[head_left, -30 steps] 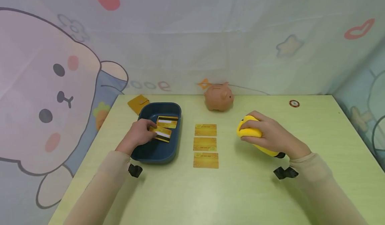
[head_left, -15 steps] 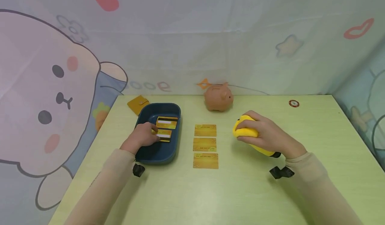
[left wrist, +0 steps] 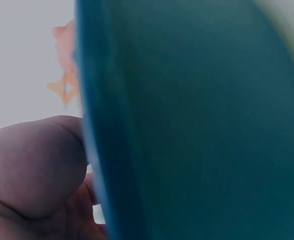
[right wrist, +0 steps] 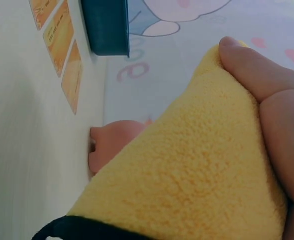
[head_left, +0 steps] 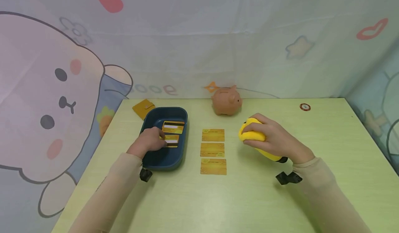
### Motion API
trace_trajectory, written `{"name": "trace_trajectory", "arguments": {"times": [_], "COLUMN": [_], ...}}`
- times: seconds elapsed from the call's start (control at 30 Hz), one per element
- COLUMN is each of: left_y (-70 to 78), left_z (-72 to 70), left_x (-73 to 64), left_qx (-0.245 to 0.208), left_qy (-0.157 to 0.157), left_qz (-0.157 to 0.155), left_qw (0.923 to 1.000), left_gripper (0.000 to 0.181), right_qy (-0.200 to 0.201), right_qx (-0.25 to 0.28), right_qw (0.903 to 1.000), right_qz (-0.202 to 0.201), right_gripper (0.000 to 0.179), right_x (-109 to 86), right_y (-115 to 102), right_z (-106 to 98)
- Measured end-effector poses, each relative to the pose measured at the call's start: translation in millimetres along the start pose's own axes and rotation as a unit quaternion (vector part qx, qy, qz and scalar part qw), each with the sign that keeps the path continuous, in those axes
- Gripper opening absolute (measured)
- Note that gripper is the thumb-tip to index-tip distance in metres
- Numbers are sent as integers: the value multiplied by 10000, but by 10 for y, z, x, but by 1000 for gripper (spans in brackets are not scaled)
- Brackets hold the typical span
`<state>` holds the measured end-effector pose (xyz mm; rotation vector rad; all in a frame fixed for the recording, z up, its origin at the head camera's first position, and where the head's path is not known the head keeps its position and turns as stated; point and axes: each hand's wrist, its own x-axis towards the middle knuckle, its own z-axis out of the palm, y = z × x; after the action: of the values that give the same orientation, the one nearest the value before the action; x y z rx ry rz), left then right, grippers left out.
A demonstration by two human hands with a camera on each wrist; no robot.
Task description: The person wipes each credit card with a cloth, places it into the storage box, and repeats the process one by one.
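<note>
A deep blue tray stands left of centre, with two gold bank cards in it, stripe side up. My left hand reaches over its left rim and pinches the left edge of the nearer bank card. The farther bank card lies just beyond. In the left wrist view the tray wall hides the fingertips and the cards. My right hand grips a fuzzy yellow plush thing with a black end, over the table right of the middle. Its full shape is hidden by the fingers.
Three gold cards form a column right of the tray: a far, a middle and a near card. A piggy bank stands at the back, a mustard wallet behind the tray, and a poker chip at the back right.
The nearer card in the tray has turned from tilted to lying straight below the other, my left hand shifting slightly right. My right hand has drifted a little left with the yellow plush thing.
</note>
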<state>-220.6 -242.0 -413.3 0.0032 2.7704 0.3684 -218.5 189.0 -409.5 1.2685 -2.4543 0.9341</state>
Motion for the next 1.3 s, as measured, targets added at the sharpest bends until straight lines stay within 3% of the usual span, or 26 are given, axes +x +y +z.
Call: {"name": "trace_trajectory", "arguments": {"times": [0.3, 0.5, 1.07, 1.3], "left_y": [39, 52, 69, 68], "left_z": [-5, 12, 0, -63], "left_x": [13, -5, 29, -21], "left_qx": [-83, -45, 23, -181], "left_qy": [-150, -59, -63, -96], "left_qz": [-53, 53, -75, -72], "left_qw": [9998, 10000, 9999, 9998], "left_gripper": [40, 37, 42, 48], "right_qy": [-63, -105, -89, 32], "right_qx": [27, 54, 68, 124], "right_qw": [10000, 9999, 9999, 9999], "right_qz": [21, 56, 40, -16], "right_gripper": [25, 25, 25, 27], "right_x": [9, -3, 33, 48], "right_y": [-18, -19, -40, -50], "right_z": [4, 7, -28, -42]}}
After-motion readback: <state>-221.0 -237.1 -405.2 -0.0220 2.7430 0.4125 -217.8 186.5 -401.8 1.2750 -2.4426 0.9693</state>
